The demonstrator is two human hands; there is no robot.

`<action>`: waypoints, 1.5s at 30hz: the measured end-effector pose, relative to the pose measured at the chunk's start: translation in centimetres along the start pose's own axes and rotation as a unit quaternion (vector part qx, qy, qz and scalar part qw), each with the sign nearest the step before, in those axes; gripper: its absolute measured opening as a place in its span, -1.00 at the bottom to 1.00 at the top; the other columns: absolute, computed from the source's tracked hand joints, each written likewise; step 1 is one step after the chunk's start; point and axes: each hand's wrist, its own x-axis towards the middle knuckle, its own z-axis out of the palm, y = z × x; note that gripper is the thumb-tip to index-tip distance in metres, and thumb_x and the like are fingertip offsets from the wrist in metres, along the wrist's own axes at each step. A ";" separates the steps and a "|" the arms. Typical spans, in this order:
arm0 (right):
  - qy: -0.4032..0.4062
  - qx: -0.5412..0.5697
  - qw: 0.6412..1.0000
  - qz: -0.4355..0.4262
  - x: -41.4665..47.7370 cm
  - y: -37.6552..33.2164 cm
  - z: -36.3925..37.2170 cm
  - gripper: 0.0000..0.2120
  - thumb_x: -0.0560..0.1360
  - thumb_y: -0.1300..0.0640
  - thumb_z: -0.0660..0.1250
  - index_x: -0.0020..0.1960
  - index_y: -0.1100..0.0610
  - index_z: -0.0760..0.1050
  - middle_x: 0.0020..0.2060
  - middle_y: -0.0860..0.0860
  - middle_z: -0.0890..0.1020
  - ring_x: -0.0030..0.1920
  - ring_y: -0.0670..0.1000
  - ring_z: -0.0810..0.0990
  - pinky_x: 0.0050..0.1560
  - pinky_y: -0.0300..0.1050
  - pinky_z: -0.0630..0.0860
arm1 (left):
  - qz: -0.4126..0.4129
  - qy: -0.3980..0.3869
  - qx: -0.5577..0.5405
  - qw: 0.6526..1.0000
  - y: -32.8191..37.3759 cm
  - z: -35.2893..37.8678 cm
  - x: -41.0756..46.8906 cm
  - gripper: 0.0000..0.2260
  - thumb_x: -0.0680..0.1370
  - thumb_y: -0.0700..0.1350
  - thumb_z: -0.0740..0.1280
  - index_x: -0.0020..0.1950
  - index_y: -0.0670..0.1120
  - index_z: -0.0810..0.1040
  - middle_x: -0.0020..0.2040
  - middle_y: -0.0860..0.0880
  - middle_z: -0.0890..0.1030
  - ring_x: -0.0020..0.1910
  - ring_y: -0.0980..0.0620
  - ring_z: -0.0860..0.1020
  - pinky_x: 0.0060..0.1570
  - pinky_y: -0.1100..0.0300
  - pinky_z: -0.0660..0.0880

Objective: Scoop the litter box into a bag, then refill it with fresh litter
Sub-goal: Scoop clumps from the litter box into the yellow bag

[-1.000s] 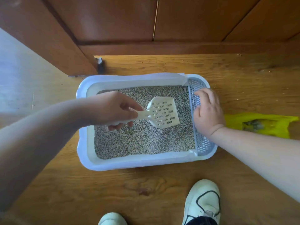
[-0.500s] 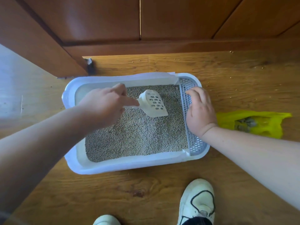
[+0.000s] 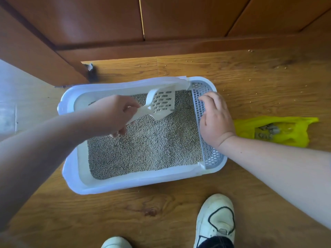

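Note:
A pale blue litter box (image 3: 125, 185) with a white liner sits on the wooden floor, filled with grey litter (image 3: 148, 147). My left hand (image 3: 114, 115) grips the handle of a cream slotted scoop (image 3: 162, 102), whose blade is tilted up over the far part of the litter. My right hand (image 3: 215, 120) rests flat on the grey grated step (image 3: 213, 156) at the box's right end. A yellow plastic bag (image 3: 279, 131) lies on the floor to the right, with grey clumps showing inside.
Wooden cabinet doors (image 3: 107, 24) stand close behind the box. Loose granules are scattered on the floor (image 3: 259, 83) at the back right. My two white shoes (image 3: 215, 221) are at the front edge, just in front of the box.
My left hand has swung the scoop from lying flat over the middle of the litter to tilted up near the far wall. My right hand stays on the grate.

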 end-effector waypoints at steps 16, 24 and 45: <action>-0.008 0.003 1.000 0.006 0.2 -0.1 -0.2 -0.56 0.43 0.31 0.10 0.29 0.20 0.41 0.27 0.09 0.40 0.38 0.09 0.32 0.49 -0.04 0.22 | -0.115 -0.132 -0.280 0.944 4.2 1.4 3.2 -0.78 0.65 -0.25 0.14 0.10 -0.28 0.56 -0.17 -0.26 0.60 -0.59 0.04 0.45 -0.65 0.30 0.34; -0.010 0.008 1.000 0.000 0.3 0.3 0.0 -0.55 0.42 0.32 0.12 0.30 0.23 0.41 0.27 0.13 0.41 0.38 0.13 0.33 0.49 0.02 0.23 | -0.087 -0.132 -0.282 0.946 4.1 4.5 3.6 -0.81 0.65 -0.17 0.20 0.13 -0.10 0.59 -0.07 -0.16 0.67 -0.41 0.04 0.60 -0.46 0.21 0.52; -0.012 -0.019 1.000 -0.004 0.1 0.1 0.1 -0.53 0.45 0.23 0.03 0.32 0.26 0.41 0.29 0.16 0.41 0.38 0.16 0.34 0.50 0.06 0.23 | -0.047 -0.105 -0.194 0.974 -2.6 2.9 0.7 -0.73 0.66 -0.12 0.18 0.09 0.16 0.63 -0.20 0.12 0.72 -0.26 0.13 0.69 -0.41 0.29 0.49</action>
